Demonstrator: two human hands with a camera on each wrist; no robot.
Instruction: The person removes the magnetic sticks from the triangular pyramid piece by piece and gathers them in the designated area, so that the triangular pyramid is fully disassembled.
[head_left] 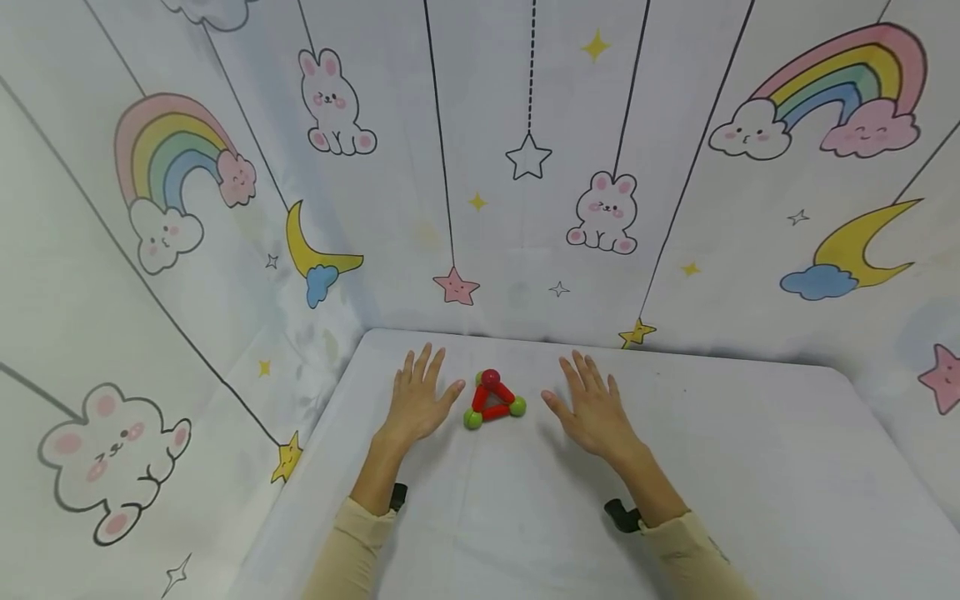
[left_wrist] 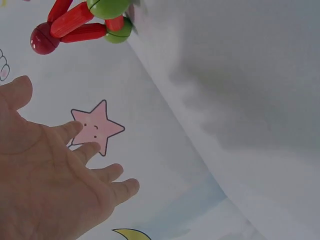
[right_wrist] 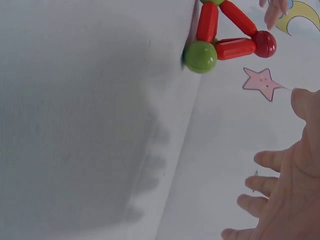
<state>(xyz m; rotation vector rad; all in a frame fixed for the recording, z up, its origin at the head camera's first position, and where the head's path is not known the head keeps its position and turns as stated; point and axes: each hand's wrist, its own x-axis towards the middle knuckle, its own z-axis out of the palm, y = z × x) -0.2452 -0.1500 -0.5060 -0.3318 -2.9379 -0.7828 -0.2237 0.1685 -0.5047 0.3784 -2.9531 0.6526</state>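
Observation:
A small pyramid of red rods (head_left: 496,412) joined by balls stands on the white table between the two hands. Its top ball (head_left: 491,378) is red, and the balls at its base, such as the front one (head_left: 472,419), are green. To its left is my left hand (head_left: 417,406), fingers spread and straight, apart from the pyramid. My right hand (head_left: 597,417) hovers on the other side, also with spread, straight fingers and nothing in it. Both wrist views show the pyramid (left_wrist: 72,21) beyond the thumb, touched by neither hand.
The white table (head_left: 712,467) reaches up to a cloth backdrop (head_left: 510,233) printed with rabbits, stars, moons and rainbows, which also runs along the left side. A dark strap piece (head_left: 622,516) sits at the right wrist, another (head_left: 398,497) at the left.

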